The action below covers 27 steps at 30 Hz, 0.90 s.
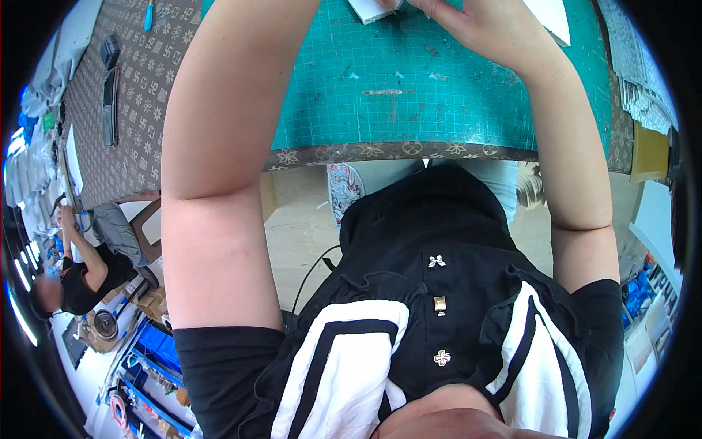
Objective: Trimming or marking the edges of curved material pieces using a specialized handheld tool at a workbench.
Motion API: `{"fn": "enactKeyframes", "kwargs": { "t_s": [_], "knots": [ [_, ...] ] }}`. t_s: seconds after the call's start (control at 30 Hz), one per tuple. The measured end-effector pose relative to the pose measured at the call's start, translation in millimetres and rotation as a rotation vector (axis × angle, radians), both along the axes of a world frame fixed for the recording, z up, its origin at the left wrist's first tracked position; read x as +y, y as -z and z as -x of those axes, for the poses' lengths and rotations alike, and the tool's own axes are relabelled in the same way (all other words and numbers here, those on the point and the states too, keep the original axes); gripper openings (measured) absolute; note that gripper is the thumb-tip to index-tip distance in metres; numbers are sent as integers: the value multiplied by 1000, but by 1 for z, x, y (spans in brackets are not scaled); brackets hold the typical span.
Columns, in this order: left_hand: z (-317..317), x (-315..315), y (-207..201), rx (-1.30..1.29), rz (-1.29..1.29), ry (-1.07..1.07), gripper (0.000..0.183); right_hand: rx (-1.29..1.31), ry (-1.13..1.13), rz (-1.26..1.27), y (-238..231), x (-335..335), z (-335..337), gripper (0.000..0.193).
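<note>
My right hand is at the top edge, over the green cutting mat. Its thumb stretches leftward to a white flat piece with a straight edge, partly cut off by the frame. The other fingers of this hand lie outside the picture, so its grip is hidden. My left forearm runs up past the top edge, and the left hand is beyond it. A small bit of a fingertip shows by the white piece; I cannot tell whose hand it belongs to. Another white sheet lies right of my right hand.
The mat rests on a table with a brown patterned cover. A black-handled tool and a blue pen-like tool lie on the left. Clear plastic packaging is at the far right. Another person sits at the left.
</note>
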<state>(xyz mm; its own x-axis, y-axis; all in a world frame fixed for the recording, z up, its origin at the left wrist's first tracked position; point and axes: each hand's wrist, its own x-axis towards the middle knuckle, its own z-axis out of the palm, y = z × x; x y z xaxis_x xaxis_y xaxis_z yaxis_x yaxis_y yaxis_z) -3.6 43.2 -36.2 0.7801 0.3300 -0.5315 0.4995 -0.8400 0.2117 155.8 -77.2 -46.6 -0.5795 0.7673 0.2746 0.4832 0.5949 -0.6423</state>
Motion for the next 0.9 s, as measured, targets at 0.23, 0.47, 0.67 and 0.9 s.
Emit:
{"fn": "enactKeyframes", "kwargs": {
  "t_s": [0.23, 0.47, 0.67, 0.9],
  "knots": [
    [5, 17, 11, -67, 97, 47, 58, 11, 17, 81, -3, -4, 1, 46],
    [4, 5, 13, -39, -224, 104, 56, 73, -44, -86, 4, -4, -1, 45],
    [-3, -4, 0, 31, -169, 34, 53, 61, -47, -174, 3, -2, -3, 46],
    [0, -3, 3, -16, -173, -5, 51, 17, -5, -15, 0, -2, 1, 44]
  ]
}}
